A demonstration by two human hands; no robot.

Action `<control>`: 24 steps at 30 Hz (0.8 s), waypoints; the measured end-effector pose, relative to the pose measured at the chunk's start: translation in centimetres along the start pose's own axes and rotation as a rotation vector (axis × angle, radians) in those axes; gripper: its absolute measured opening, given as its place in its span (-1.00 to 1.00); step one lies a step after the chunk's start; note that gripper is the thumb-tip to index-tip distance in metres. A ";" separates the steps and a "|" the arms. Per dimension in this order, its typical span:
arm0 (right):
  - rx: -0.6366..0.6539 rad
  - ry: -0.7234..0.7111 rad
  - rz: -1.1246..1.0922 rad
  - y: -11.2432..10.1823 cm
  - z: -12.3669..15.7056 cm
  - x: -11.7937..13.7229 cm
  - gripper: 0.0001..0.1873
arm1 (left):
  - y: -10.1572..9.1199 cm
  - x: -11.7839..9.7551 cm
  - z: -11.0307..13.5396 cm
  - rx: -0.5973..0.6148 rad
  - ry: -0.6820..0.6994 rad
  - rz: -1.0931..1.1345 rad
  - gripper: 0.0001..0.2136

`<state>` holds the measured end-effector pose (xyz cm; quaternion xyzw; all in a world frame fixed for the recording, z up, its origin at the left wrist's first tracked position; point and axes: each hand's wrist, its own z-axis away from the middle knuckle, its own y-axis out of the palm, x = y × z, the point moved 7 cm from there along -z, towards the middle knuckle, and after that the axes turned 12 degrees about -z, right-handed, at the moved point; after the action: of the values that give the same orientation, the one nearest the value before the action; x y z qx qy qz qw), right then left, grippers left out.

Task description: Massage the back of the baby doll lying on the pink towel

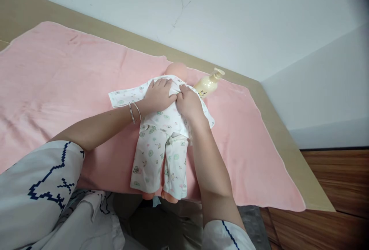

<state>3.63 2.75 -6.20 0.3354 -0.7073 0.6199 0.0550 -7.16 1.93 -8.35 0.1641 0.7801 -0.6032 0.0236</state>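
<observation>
A baby doll [176, 70] lies on a pink blanket, its head away from me and its feet toward me. It wears a white printed shirt [164, 118] and matching printed trousers [148, 157]. My left hand [158, 95] rests flat on the shirt's chest, fingers stretched out and thumb toward my other hand. Beside it, my right hand [188, 103] has its fingers curled on the upper shirt and appears to pinch the cloth. The sleeve on the left lies stretched out sideways. My hands cover part of the shirt front.
The pink blanket [236, 150] is spread over a tan table [284, 134]. A cream pump bottle [208, 84] leans or lies to the right of the doll's head. A white wall [230, 23] stands behind the table. Wooden flooring [340, 180] shows at the lower right.
</observation>
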 end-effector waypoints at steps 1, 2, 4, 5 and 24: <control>0.006 0.008 0.026 -0.1 0.1 0.3 -0.55 | 0.1 0.3 -0.3 0.015 -0.001 0.014 -0.40; 0.017 0.017 0.054 -0.2 0.3 0.6 -0.57 | 0.2 0.5 -0.5 0.024 -0.002 0.025 -0.39; 0.048 0.042 0.110 -0.4 0.7 1.2 -0.63 | 0.3 0.8 -0.7 0.029 -0.005 0.038 -0.40; 0.064 0.054 0.132 -0.4 1.0 1.5 -0.66 | 0.3 0.9 -0.8 0.024 -0.009 0.038 -0.41; -0.004 -0.001 -0.109 1.0 -0.7 -2.3 -0.42 | -0.5 -0.4 0.4 -0.211 0.004 -0.014 -0.70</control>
<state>4.60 4.37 -7.99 0.3737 -0.6892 0.6145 0.0886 -7.03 1.33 -7.93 0.1563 0.8405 -0.5176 0.0348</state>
